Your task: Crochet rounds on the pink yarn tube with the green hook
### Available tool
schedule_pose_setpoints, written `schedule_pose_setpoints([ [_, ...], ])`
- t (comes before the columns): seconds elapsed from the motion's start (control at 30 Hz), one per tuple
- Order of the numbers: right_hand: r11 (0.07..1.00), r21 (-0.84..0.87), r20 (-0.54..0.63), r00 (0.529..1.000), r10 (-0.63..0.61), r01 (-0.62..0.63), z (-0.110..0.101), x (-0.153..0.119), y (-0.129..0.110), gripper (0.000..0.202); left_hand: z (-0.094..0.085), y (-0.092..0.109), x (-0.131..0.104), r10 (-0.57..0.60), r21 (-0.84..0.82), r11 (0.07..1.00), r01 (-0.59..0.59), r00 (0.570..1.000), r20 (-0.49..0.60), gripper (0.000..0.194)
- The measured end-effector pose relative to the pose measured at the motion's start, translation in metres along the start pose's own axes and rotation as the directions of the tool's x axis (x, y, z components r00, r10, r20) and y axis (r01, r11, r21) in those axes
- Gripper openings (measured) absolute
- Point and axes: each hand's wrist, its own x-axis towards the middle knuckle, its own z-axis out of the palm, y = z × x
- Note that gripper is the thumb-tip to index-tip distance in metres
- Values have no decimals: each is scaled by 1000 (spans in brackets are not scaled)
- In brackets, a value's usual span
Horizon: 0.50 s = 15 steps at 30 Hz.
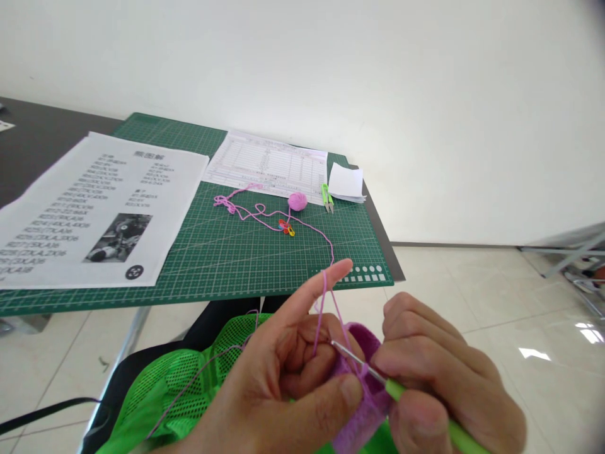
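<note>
1. Pink crochet piece (362, 419): I see it near, right of centre, between the two hands.
2. Left hand (293, 384) pinches it between thumb and curled fingers; the index finger stretches out with the yarn (320, 312) draped over it.
3. Right hand (439, 372) pinches the green-handled hook (394, 388), thumb against fingers.
4. Farther off, on the green mat (246, 265), I see the yarn ball (297, 201), left of the snips (327, 198).

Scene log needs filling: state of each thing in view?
Left hand: pinching crocheted piece, index finger extended
Right hand: closed on crochet hook
Crocheted piece: held
Crochet hook: held, yarn loop on it
Yarn ball: wound
Loose yarn: tangled
Thread snips: lying, blades apart
Stitch markers: bunched
Pattern sheet: flat, print up
Form sheet: flat, print up
Paper stack: blank top
Cutting mat: flat
</note>
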Motion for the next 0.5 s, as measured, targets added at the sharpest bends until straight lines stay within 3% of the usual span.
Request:
schedule_pose_setpoints([
  [0.1, 995, 96, 6, 999, 32, -32, 0, 4, 2, 35, 2, 2, 0, 10, -54, 998, -11, 1000, -15, 71],
  [0.37, 998, 59, 45, 999, -4, 1, -5, 5, 8, 34, 3, 6, 0, 16, -24, 1000, -17, 999, -28, 74],
  [0.5, 996, -53, 232, 971, -64, 78, -18, 12, 1, 28, 3, 6, 0, 14, -28, 999, -15, 999, -50, 73],
])
